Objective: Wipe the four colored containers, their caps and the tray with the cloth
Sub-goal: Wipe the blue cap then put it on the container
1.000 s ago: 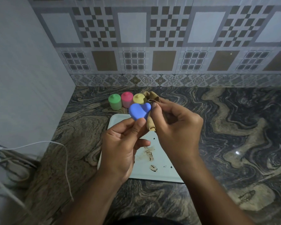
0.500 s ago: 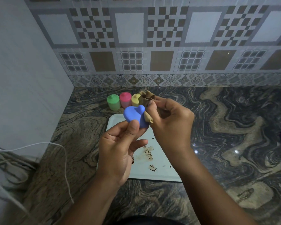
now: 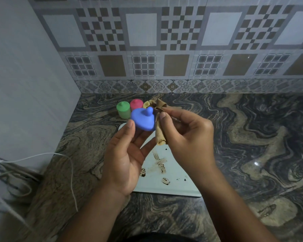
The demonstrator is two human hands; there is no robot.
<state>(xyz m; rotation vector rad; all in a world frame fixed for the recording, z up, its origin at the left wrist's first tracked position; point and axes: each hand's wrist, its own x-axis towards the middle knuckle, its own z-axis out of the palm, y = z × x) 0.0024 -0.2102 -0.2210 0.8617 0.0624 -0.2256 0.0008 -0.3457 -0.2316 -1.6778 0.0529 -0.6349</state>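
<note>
Your left hand (image 3: 124, 154) holds blue cap (image 3: 143, 120) between thumb and fingertips, knob pointing up and away. Your right hand (image 3: 185, 135) pinches brown cloth (image 3: 160, 124), bunched and rolled, hanging just beside cap's right edge, touching or nearly so. Both hands raised above white tray (image 3: 171, 186); tray carries brown smears and dark specks. Behind, on marbled counter (image 3: 243, 137): green container (image 3: 123, 110), pink container (image 3: 136, 104), yellow container (image 3: 146, 104) mostly hidden by cloth. White cable (image 3: 66, 165) lies at left.
</note>
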